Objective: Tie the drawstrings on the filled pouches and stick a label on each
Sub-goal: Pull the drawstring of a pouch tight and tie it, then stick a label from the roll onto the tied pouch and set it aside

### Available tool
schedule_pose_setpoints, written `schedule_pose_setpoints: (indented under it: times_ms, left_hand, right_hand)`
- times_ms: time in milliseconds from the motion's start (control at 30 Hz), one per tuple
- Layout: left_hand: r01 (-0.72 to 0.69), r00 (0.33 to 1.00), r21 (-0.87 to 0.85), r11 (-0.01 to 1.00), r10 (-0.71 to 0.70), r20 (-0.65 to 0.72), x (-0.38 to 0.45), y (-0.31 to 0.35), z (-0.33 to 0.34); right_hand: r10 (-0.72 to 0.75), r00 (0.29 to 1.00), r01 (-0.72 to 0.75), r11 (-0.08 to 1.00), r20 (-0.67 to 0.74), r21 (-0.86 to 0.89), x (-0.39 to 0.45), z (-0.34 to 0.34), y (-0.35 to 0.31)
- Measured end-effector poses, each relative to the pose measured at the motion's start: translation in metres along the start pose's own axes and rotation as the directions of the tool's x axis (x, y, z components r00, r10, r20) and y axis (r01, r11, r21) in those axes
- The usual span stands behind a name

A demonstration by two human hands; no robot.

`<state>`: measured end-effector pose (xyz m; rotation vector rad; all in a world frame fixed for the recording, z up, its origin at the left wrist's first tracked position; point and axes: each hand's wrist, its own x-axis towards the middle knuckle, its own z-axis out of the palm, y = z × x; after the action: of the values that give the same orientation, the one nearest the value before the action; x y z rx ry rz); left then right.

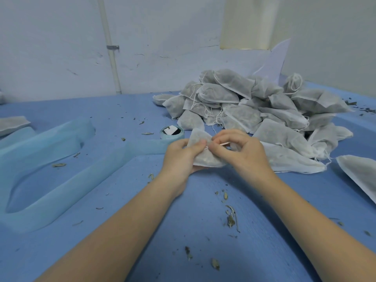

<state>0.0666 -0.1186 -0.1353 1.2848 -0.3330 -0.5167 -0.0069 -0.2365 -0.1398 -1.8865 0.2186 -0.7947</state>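
A white mesh pouch (205,157) filled with dried herbs is held just above the blue table at centre. My left hand (180,157) grips its left side, thumb pressed on top. My right hand (238,151) pinches a thin, taut drawstring (218,144) at the pouch's upper edge, close to my left thumb. A big pile of filled pouches (254,106) with loose white strings lies behind and to the right of my hands. A pale blue roll of labels (172,132) stands just left of the pouch, with a strip trailing out to the left.
A long loop of pale blue label strip (61,165) covers the left of the blue table (203,231). Dried leaf bits (231,218) are scattered near my arms. One pouch (362,174) lies at the right edge, another flat one (12,123) at far left. A wall with a pipe (110,49) stands behind.
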Motion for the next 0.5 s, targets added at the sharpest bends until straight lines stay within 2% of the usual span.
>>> schedule_pose_setpoints:
  times_ms: [233, 300, 367, 400, 500]
  left_hand:
    - [-0.137, 0.980, -0.004, 0.991, 0.135, -0.148, 0.002, 0.009, -0.007]
    - [-0.166, 0.950, 0.014, 0.986, 0.164, -0.264, 0.008, 0.014, -0.015]
    - [-0.191, 0.904, 0.037, 0.981, 0.190, -0.383, 0.014, 0.020, -0.028]
    - [-0.206, 0.880, 0.026, 0.978, 0.197, -0.432, 0.017, 0.023, -0.035]
    - [-0.253, 0.824, -0.033, 0.967, 0.198, -0.531, 0.026, 0.029, -0.058]
  right_hand:
    - [-0.038, 0.999, 0.037, 0.999, 0.028, 0.032, 0.010, 0.005, -0.008]
    - [0.072, 0.997, -0.076, 0.981, 0.030, 0.177, 0.019, 0.011, -0.007]
    - [0.230, 0.972, -0.231, 0.916, 0.042, 0.327, 0.029, 0.021, -0.003]
    - [0.270, 0.961, -0.275, 0.915, 0.057, 0.297, 0.033, 0.026, 0.001]
    - [0.243, 0.960, -0.226, 0.966, 0.139, -0.129, 0.040, 0.042, 0.013]
